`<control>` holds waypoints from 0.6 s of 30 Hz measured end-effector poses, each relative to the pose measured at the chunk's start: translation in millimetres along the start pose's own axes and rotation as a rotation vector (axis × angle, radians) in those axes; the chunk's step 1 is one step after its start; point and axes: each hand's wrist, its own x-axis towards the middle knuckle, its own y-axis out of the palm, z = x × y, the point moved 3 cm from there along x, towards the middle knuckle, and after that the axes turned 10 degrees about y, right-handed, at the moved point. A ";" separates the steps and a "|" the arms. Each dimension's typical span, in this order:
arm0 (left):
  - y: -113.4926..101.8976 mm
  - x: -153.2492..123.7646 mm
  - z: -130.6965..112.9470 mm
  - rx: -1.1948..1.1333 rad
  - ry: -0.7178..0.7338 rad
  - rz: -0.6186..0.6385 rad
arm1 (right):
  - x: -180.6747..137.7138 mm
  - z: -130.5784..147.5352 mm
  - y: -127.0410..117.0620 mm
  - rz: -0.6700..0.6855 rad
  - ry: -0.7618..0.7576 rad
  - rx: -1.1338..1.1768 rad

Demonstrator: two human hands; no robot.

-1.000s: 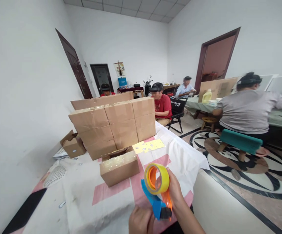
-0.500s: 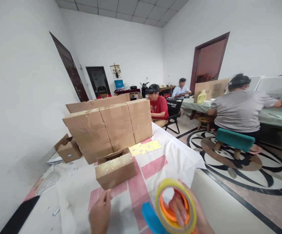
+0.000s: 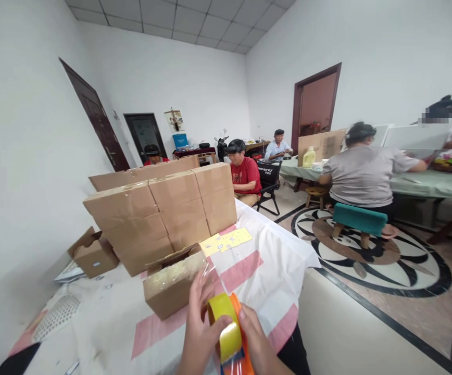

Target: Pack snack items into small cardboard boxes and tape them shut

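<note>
The left hand (image 3: pixel 199 329), apart a moment ago, now grips the yellow roll (image 3: pixel 229 328), seemingly steadying the tape dispenser (image 3: pixel 248 360) the right hand (image 3: pixel 258 336) clasps.

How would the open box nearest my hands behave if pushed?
The open box would probably slide before tipping, being longer than tall. Being cardboard, it might flex around its open top. The wrinkled tablecloth beneath could bunch up.

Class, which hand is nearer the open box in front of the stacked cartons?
Left: the left hand is by the right end of the open box; the right hand is farther right, on the orange dispenser.
</note>
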 end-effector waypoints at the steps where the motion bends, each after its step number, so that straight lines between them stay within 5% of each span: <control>1: -2.5 -0.8 3.5 -0.014 -0.016 0.013 | -3.4 0.2 2.1 0.013 -0.008 0.019; 8: -4.1 -3.9 18.5 -0.068 -0.108 0.075 | -1.0 -5.2 16.6 0.295 0.112 0.020; 12: -4.1 5.4 27.4 -0.134 -0.133 0.039 | 16.8 -3.0 13.0 0.340 0.106 -0.109; 14: -14.7 13.9 30.3 -0.146 -0.139 -0.071 | 34.6 4.1 5.3 0.314 0.088 -0.196; 18: -62.7 24.2 34.6 0.040 -0.167 -0.533 | 96.1 37.1 -29.7 0.131 -0.024 -0.233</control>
